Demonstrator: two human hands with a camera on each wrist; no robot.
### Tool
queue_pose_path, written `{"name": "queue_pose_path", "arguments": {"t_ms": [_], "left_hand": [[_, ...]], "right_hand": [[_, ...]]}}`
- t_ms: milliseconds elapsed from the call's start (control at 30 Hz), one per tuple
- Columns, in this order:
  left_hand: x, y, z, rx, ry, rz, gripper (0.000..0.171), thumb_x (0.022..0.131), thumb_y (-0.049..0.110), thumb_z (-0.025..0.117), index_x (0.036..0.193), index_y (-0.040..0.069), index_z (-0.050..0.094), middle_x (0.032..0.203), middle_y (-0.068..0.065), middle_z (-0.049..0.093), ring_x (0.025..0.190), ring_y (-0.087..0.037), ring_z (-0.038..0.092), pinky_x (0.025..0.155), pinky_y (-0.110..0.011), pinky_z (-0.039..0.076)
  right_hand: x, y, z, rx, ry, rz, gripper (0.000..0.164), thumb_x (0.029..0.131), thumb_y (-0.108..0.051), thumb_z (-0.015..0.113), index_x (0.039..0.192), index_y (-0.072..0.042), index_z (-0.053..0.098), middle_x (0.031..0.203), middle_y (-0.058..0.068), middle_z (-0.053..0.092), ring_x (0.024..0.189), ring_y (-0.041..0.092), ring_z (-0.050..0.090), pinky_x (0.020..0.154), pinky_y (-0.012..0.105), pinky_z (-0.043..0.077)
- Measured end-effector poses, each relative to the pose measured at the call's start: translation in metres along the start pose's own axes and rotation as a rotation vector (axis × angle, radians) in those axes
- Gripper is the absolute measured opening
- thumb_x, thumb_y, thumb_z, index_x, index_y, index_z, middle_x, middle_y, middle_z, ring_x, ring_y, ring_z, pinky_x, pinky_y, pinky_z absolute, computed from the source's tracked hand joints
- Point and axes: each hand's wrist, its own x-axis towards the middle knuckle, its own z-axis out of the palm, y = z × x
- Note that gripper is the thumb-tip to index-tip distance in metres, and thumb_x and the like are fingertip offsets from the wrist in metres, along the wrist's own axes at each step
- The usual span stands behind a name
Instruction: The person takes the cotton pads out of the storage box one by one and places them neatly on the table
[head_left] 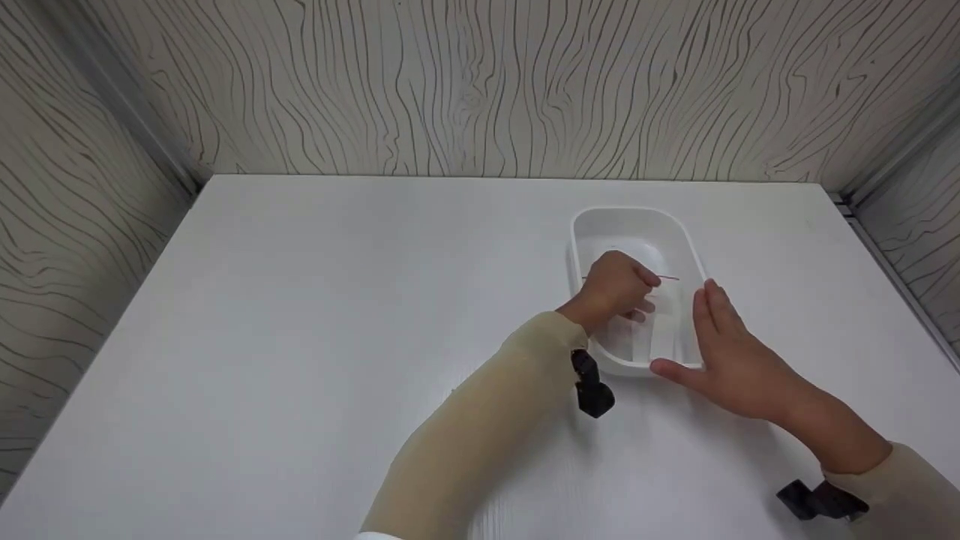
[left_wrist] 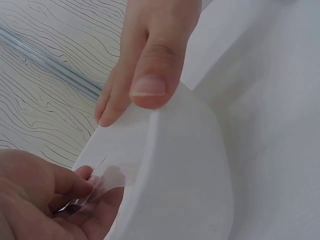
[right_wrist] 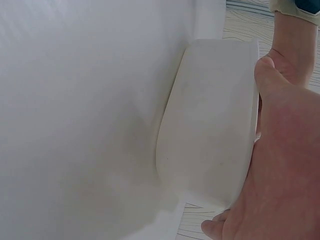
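A white plastic bin [head_left: 626, 211] with rounded corners stands on the right half of the table. My left hand [head_left: 616, 285] reaches into it over the left side. Between thumb and fingers it pinches a clear plastic bag [left_wrist: 111, 179] with a thin red line along it; much of the bag is hidden by the hand and the bin wall. My right hand [head_left: 739, 367] rests on the bin's near right corner, its fingers straight along the right rim and the thumb on the near rim. A pale white strip [head_left: 663, 337] shows inside the bin, close to the near wall.
The bin stands on a white table [head_left: 315, 322]. Wood-grain patterned panels [head_left: 465, 90] rise behind it and at both sides. Each sleeve carries a black wrist mount [head_left: 595, 394] near the hand.
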Motion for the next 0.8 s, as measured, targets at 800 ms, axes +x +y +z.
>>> {"name": "queue_pose_path", "arguments": {"t_ms": [800], "left_hand": [[-0.008, 0.003, -0.016, -0.263, -0.034, -0.004, 0.018, 0.099, 0.000, 0.061, 0.107, 0.001, 0.077, 0.091, -0.004, 0.069, 0.071, -0.015, 0.072, 0.062, -0.025, 0.060]], "right_hand": [[0.000, 0.002, 0.001, 0.023, 0.004, -0.010, 0.123, 0.093, -0.067, 0.060, 0.154, 0.014, -0.009, 0.162, 0.033, -0.017, 0.151, 0.050, -0.006, 0.111, 0.072, 0.024]]}}
